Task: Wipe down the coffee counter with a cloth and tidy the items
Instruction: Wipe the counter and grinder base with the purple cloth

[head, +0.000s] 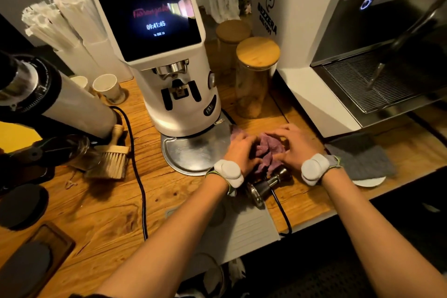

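Note:
A crumpled purple cloth (pixel 268 147) lies on the wooden counter (pixel 101 203) between the white grinder (pixel 169 55) and the espresso machine (pixel 338 55). My left hand (pixel 240 150) grips its left side next to the grinder's round metal tray (pixel 193 152). My right hand (pixel 296 146) holds its right side, fingers curled into the folds. A metal tamper (pixel 267 185) lies on its side just in front of the cloth, between my wrists.
Two glass jars with wooden lids (pixel 256 75) stand behind the cloth. A grey towel (pixel 362 155) over a white saucer lies at right. A brush (pixel 115 155), black cable (pixel 140 176), paper cups (pixel 108 88) and a second grinder (pixel 48 99) are at left. A white mat (pixel 242 227) sits at the front edge.

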Motion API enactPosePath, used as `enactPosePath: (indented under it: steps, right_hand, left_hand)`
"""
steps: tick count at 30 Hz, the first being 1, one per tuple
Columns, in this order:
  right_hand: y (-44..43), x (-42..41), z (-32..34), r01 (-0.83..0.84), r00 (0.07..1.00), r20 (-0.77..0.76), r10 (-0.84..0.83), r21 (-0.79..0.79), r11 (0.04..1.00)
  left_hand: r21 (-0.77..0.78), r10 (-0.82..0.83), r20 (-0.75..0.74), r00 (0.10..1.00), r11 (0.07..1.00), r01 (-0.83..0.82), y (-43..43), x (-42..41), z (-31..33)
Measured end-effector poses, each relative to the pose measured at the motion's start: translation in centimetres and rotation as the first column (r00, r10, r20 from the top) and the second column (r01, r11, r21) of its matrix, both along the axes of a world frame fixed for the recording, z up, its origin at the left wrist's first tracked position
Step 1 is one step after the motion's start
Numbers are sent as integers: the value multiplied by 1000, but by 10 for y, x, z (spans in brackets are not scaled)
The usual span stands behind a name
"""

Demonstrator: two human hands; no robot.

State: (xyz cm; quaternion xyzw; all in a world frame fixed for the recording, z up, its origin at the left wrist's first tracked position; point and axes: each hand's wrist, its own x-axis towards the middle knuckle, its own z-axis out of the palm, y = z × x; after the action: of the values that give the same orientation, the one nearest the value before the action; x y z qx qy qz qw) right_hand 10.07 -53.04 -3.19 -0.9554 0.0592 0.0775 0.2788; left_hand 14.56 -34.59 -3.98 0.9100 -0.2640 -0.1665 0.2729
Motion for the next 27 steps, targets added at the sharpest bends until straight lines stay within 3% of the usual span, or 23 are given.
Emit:
enactPosePath:
  steps: [5, 27]
  right_hand:
    - [13, 10, -15, -60, 998, 10, 61, -18, 998]
    - [9, 71, -23, 100, 991, 85, -102, 26, 995]
  left_hand:
    - [-20, 32, 31, 999, 999, -32, -5, 1, -10]
    - [87, 73, 131, 989, 993, -85, -29, 63, -3]
